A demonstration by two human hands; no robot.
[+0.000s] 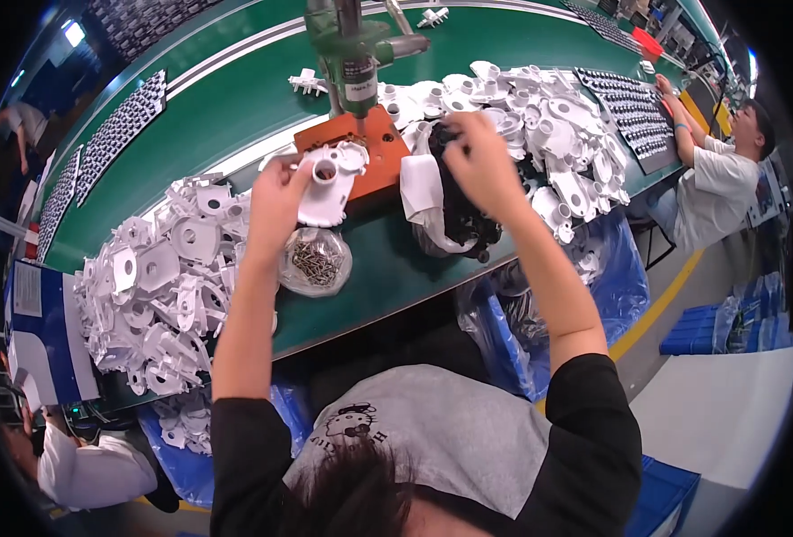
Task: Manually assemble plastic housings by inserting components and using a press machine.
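My left hand (277,199) grips a white plastic housing (335,204) with a round tube on its face, just left of an orange fixture block (381,152). Above that block stands the spindle of a green bench press (358,76). My right hand (488,174) is over a bag of small black parts (462,201), its fingers curled together at the far end of the bag; what they pinch is hidden. White plastic (421,183) is folded over the bag's left side. A plastic-lined bowl of metal screws (316,259) sits below my left hand.
White housings lie heaped on the left (159,277) and on the right (553,125). Black trays (624,116) rest on the green bench (262,54). Blue-lined bins (615,286) stand below the near edge. A co-worker (723,170) sits at the right; another person (92,465) is at lower left.
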